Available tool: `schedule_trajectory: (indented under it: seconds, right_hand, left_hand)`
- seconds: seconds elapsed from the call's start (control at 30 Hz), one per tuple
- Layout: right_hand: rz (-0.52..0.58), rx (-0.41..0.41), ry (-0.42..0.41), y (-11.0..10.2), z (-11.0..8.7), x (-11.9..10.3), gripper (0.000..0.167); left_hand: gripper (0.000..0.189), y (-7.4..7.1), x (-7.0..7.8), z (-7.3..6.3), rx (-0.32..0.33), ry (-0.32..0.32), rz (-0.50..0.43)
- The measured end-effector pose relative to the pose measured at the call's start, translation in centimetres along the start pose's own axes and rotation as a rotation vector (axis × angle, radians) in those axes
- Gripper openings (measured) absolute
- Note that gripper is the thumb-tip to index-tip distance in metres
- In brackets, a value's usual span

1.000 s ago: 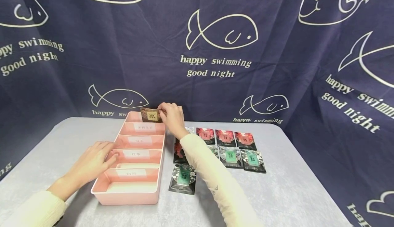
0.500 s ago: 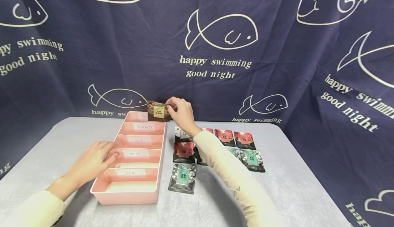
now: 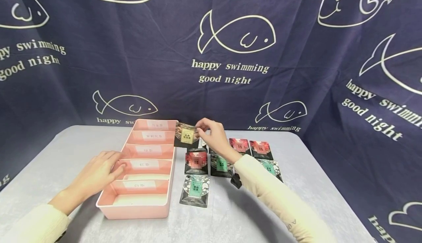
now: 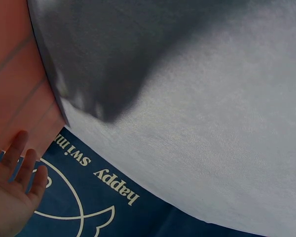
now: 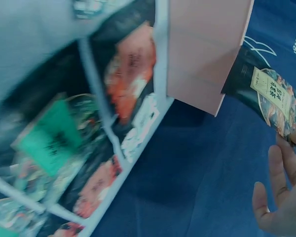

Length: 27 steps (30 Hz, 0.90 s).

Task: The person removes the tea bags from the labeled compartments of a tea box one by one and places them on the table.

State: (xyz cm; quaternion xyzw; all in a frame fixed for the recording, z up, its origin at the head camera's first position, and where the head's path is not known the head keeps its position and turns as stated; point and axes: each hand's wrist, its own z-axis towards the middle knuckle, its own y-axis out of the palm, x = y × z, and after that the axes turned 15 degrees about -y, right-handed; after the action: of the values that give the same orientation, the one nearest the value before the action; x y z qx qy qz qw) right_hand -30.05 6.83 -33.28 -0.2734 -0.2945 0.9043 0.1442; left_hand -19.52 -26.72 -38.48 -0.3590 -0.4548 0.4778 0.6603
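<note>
In the head view my right hand [image 3: 214, 135] pinches a dark tea sachet [image 3: 187, 135] with a yellow label by its right edge. The sachet is held up just right of the box's far end. In the right wrist view, thumb and fingertips meet at the end of that sachet [image 5: 271, 91], its label facing the camera. My left hand [image 3: 102, 171] lies at the left rim of a long pink divided box [image 3: 135, 210], fingers loosely extended. The left wrist view has the left hand [image 4: 15, 192] with fingers spread next to the pink wall [image 4: 19, 84]. White paper labels mark the compartments.
Right of the box several tea sachets lie in rows on the grey table [image 3: 257, 213]: a red one [image 3: 196, 162], green-labelled ones [image 3: 221, 164] and a nearer green one [image 3: 195, 191]. The right forearm covers part of them. A navy fish-print curtain [image 3: 171, 71] hangs behind.
My right hand has carried the yellow-labelled sachet rightward from the box's far compartment, first up, then lower beside the box. The left hand has stayed at the rim.
</note>
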Motion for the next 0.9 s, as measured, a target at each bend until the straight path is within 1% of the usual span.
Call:
schedule_trajectory:
  seconds: [0.13,0.23,0.37,0.53,0.67,0.9]
  right_hand:
    - [0.026,-0.004,0.020,-1.2,-1.7,0.1,0.007]
    - [0.045,-0.012,0.062,-2.1,-2.8,0.2,0.008]
    - [0.055,-0.056,0.106,-3.2,-4.2,0.5,0.008]
    - [0.115,-0.098,0.134,-4.4,-6.0,1.0,0.009]
    - [0.122,-0.132,0.145,-5.2,-7.4,1.2,0.009]
    - [0.126,-0.191,0.124,-6.4,-9.8,1.5,0.009]
  left_hand:
    - [0.040,-0.1,0.0,0.0,-0.004,-0.003,0.001]
    - [0.039,-0.1,0.1,-0.1,-0.004,-0.004,0.000]
    - [0.039,-0.1,0.1,-0.1,-0.001,-0.005,0.001]
    - [0.039,-0.1,0.1,-0.1,-0.001,-0.003,0.004]
    - [0.040,-0.1,0.1,-0.1,-0.004,-0.007,0.006]
    - [0.042,-0.1,0.2,-0.1,-0.026,-0.021,0.007]
